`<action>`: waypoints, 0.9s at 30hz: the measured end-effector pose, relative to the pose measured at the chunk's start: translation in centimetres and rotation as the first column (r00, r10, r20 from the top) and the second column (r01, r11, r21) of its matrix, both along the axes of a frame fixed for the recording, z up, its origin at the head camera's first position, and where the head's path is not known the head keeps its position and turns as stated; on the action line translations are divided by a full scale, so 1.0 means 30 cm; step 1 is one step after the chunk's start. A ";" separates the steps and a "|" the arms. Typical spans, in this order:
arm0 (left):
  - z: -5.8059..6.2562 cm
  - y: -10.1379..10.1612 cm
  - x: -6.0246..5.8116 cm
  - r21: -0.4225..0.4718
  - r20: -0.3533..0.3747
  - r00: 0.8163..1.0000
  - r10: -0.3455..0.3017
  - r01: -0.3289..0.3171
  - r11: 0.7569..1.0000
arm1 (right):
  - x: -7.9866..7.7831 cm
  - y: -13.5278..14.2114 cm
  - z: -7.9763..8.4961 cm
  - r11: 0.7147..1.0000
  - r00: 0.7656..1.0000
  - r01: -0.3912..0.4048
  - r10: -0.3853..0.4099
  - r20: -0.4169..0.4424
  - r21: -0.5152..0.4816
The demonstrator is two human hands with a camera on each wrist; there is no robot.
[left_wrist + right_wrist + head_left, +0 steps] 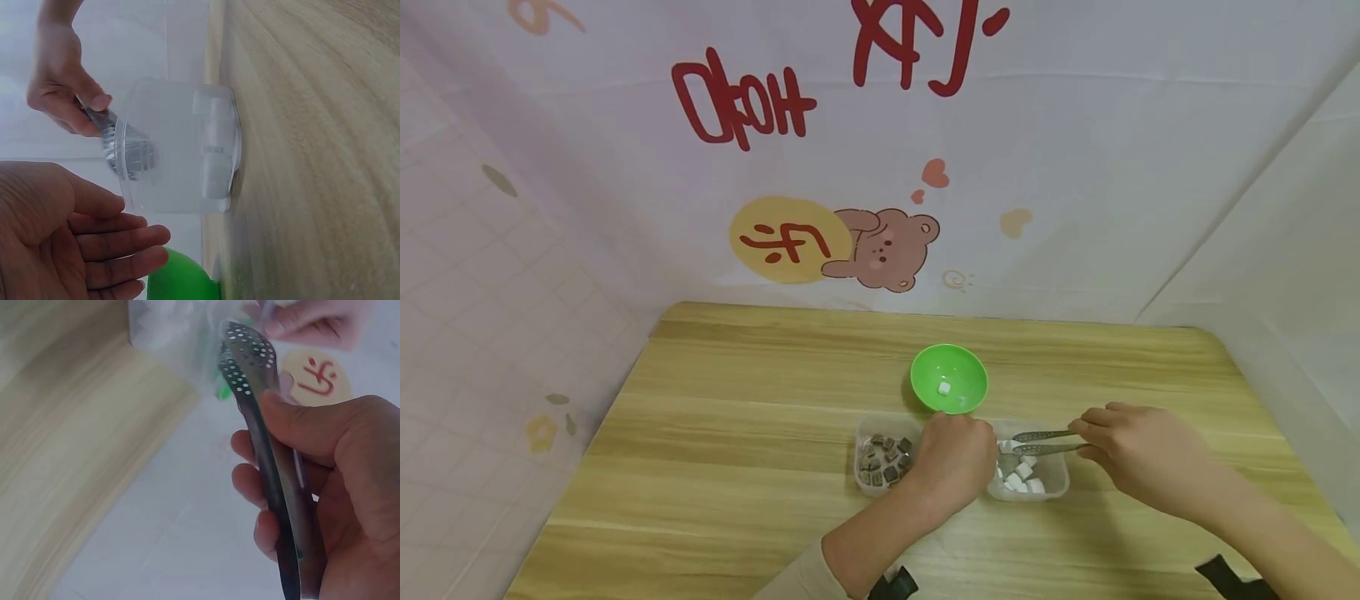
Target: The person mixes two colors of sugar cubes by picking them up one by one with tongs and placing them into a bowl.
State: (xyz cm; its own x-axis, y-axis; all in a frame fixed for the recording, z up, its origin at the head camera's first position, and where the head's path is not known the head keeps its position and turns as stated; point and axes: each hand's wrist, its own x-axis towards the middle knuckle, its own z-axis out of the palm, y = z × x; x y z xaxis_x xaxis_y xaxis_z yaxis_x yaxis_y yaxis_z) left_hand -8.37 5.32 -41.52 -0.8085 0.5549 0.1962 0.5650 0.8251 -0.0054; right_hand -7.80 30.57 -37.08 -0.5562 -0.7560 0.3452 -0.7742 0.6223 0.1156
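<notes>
My right hand [1138, 454] grips metal tongs [275, 462] with perforated ends, their tips in a clear plastic container [1056, 483] of white cubes [1024, 469]. A white cube lies by the tips; whether they clasp it I cannot tell. At the container's near-left rim is my left hand [75, 237], its thumb and index finger pinching the edge, the other fingers loosely extended. Behind the containers stands a green bowl [951, 354] with a white cube [944, 388] inside.
Left of the white cubes, partly behind my left hand, a second clear container [860, 454] holds several grey-brown cubes [891, 474]. All stand on a wood-grain table [737, 433]. A printed white cloth [1075, 167] hangs behind the table.
</notes>
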 end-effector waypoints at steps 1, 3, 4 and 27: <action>0.000 -0.001 -0.001 0.005 0.010 1.000 0.002 -0.002 1.000 | -0.002 0.006 0.004 1.000 1.000 0.002 -0.002 -0.005 -0.024; 0.000 -0.002 -0.003 0.016 0.032 0.999 0.004 -0.005 1.000 | -0.005 0.016 0.017 0.998 1.000 0.011 -0.012 -0.015 -0.068; 0.000 -0.003 -0.004 0.019 0.040 0.999 0.004 -0.005 1.000 | -0.007 0.020 0.024 0.996 1.000 0.018 -0.020 -0.019 -0.088; -0.003 0.001 0.001 0.032 0.063 0.998 0.009 -0.011 0.999 | -0.148 -0.056 -0.046 0.956 0.997 0.079 -0.072 0.038 -0.282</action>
